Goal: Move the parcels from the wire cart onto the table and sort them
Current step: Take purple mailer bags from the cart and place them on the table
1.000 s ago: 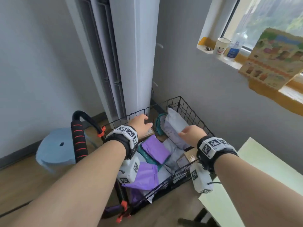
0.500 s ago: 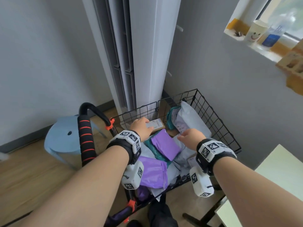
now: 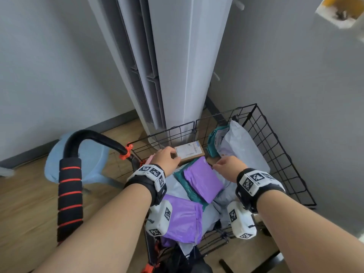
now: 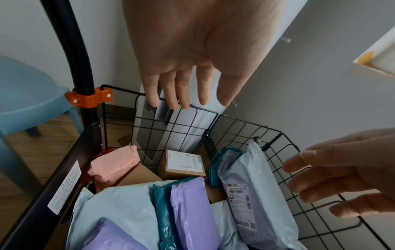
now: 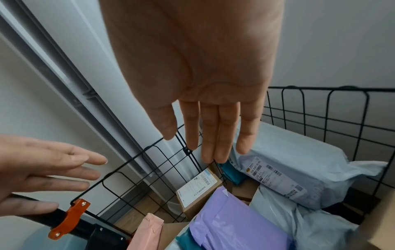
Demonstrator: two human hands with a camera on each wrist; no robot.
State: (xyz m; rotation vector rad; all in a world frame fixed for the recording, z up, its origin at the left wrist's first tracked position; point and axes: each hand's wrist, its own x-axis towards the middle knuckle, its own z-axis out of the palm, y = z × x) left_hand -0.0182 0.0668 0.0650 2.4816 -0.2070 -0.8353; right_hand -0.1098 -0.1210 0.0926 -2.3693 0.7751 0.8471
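The black wire cart (image 3: 275,138) holds several parcels: a brown box with a white label (image 3: 189,152) at the back, a purple mailer (image 3: 202,180) in the middle, a pale grey mailer (image 3: 238,146) leaning on the right wall, a teal one (image 3: 213,140) behind it and a pink one (image 4: 113,165) on the left. My left hand (image 3: 167,158) hovers over the box's left end, fingers straight, holding nothing (image 4: 186,101). My right hand (image 3: 226,167) hangs open above the purple mailer's far corner (image 5: 209,148).
A tall white air-conditioner tower (image 3: 177,66) stands right behind the cart. The cart's black foam handle (image 3: 70,194) rises on the left, with a blue plastic stool (image 3: 92,160) beyond it. A grey wall runs close along the cart's right side.
The head camera has tilted down and come closer to the cart. Both hands have reached a little further in over the parcels. Neither hand has taken hold of anything.
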